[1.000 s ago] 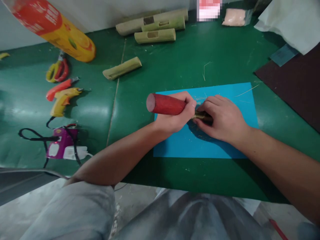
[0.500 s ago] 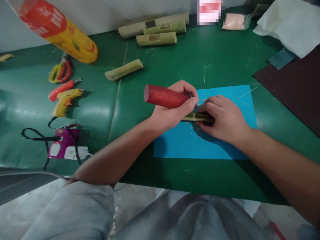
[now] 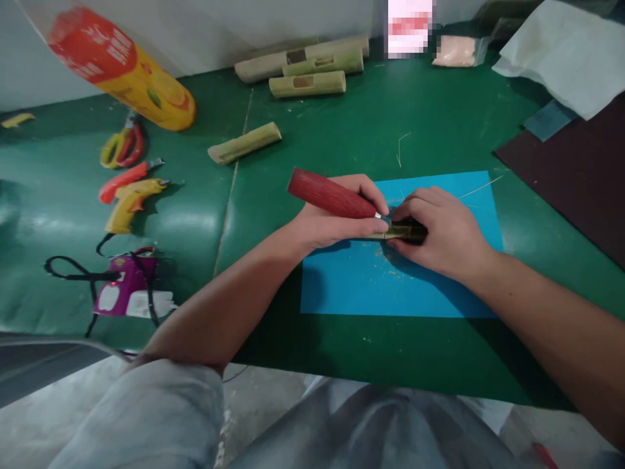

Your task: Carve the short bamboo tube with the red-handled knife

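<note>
Since half a second ago the red-handled tool has tipped lower at its working end, and my left hand has dropped with it toward the blue sheet.

Nearest: my grey trousers, below the front edge of the green bench.

On the bench, the blue sheet lies flat, with pale shavings scattered on it under my hands.

Left hand: closed round the red handle, fingers wrapped over the top, thumb underneath. Handle slants up and to the left; its metal end meets the bamboo strip just beside my right fingertips.

Right hand: fingers curled down and closed on the bamboo strip, pinning it on the blue sheet. Most of the strip is hidden under the fingers; only its left end shows.

Left of the sheet, well apart from it: purple device with a black cord, then a yellow glue gun, an orange cutter and scissors, each farther back.

Right side: dark brown sheet.

Farther: one cut bamboo section lying alone; behind it a stack of bamboo sections at the wall. Orange-and-yellow canister at far left. Pink packet and white cloth at far right.
</note>
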Action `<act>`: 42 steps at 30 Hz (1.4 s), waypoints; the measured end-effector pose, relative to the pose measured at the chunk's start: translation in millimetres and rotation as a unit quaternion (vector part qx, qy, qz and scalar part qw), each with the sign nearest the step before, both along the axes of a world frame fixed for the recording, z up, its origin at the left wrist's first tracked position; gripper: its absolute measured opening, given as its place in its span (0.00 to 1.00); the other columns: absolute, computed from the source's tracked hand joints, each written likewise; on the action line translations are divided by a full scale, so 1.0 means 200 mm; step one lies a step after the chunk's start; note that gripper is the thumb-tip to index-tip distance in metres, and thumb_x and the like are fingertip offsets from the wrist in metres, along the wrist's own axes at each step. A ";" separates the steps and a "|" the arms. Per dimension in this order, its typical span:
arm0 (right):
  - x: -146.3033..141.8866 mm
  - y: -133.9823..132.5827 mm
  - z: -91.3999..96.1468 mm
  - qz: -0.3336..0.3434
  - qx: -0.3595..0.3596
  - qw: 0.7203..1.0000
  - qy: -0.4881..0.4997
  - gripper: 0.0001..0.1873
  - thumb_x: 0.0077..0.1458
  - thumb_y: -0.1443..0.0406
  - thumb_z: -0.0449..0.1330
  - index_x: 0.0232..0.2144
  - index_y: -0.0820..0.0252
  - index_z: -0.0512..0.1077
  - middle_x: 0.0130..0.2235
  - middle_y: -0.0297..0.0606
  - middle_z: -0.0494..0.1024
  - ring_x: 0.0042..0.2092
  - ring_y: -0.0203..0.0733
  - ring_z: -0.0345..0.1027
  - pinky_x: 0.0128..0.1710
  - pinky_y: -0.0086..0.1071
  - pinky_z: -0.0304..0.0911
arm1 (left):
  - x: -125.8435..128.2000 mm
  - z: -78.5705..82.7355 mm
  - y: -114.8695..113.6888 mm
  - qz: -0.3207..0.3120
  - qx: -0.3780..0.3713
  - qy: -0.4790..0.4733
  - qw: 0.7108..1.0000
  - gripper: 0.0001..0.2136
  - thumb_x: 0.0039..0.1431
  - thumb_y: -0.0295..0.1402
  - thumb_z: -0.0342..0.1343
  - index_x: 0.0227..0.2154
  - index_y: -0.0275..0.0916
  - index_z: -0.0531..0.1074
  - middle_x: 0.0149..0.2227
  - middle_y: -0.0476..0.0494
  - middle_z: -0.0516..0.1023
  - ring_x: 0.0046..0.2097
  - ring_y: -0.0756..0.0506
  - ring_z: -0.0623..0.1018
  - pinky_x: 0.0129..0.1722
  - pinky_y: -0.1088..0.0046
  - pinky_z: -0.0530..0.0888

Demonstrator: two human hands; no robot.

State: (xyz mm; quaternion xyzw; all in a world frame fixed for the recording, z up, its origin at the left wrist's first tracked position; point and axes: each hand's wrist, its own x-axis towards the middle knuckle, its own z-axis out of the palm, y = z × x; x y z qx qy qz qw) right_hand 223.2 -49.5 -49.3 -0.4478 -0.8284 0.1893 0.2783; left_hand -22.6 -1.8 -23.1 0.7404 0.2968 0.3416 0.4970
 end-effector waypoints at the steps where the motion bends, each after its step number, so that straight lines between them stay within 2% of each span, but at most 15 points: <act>1: 0.00 0.00 0.00 0.000 -0.003 1.000 -0.001 0.07 0.60 0.60 0.70 0.40 0.52 0.79 0.44 0.44 0.86 0.46 0.58 0.78 0.46 0.50 0.68 | 0.00 0.00 0.00 -0.008 -0.003 0.004 1.000 0.19 0.58 0.51 0.79 0.37 0.41 0.85 0.35 0.47 0.86 0.33 0.49 0.80 0.32 0.72 0.73; 10: -0.01 0.00 0.02 -0.006 -0.021 1.000 0.004 0.08 0.58 0.62 0.70 0.34 0.50 0.73 0.41 0.42 0.83 0.44 0.55 0.74 0.44 0.48 0.66 | 0.01 0.00 -0.01 -0.037 -0.020 0.018 0.999 0.16 0.59 0.47 0.79 0.40 0.42 0.87 0.40 0.43 0.89 0.38 0.47 0.84 0.37 0.72 0.77; 14: -0.01 -0.01 0.02 -0.010 -0.026 1.000 0.005 0.10 0.57 0.63 0.70 0.34 0.49 0.71 0.40 0.42 0.82 0.43 0.55 0.73 0.43 0.48 0.65 | 0.01 0.00 -0.01 -0.060 -0.027 -0.019 0.998 0.13 0.58 0.42 0.80 0.41 0.43 0.88 0.41 0.43 0.90 0.39 0.47 0.85 0.38 0.73 0.78; 20: -0.01 0.00 0.02 -0.005 -0.029 1.000 0.003 0.12 0.56 0.61 0.70 0.33 0.49 0.68 0.39 0.42 0.81 0.42 0.54 0.72 0.42 0.47 0.63 | 0.01 0.01 0.00 -0.058 -0.023 0.012 0.998 0.19 0.60 0.53 0.77 0.42 0.43 0.88 0.42 0.41 0.90 0.41 0.44 0.86 0.42 0.68 0.82; 26: -0.01 0.00 0.02 -0.009 -0.019 1.000 0.004 0.15 0.57 0.62 0.70 0.31 0.49 0.65 0.38 0.42 0.80 0.41 0.54 0.71 0.40 0.47 0.62 | 0.01 0.01 0.00 -0.075 -0.008 0.005 0.997 0.14 0.63 0.48 0.76 0.43 0.45 0.89 0.44 0.41 0.91 0.44 0.43 0.87 0.48 0.65 0.83; 37: -0.02 -0.01 0.02 -0.007 -0.015 1.000 0.005 0.13 0.58 0.62 0.67 0.32 0.49 0.64 0.38 0.41 0.79 0.41 0.53 0.71 0.40 0.46 0.61 | 0.03 0.01 0.01 -0.084 0.019 0.018 0.996 0.14 0.61 0.49 0.78 0.41 0.47 0.89 0.45 0.41 0.90 0.48 0.40 0.88 0.52 0.61 0.83; 42: -0.02 -0.01 0.02 -0.011 -0.028 1.000 0.006 0.15 0.56 0.63 0.68 0.32 0.48 0.62 0.37 0.42 0.79 0.41 0.55 0.72 0.40 0.47 0.61 | 0.02 -0.01 -0.01 -0.081 0.002 0.002 0.997 0.13 0.63 0.47 0.76 0.43 0.46 0.88 0.46 0.41 0.90 0.48 0.42 0.88 0.52 0.63 0.83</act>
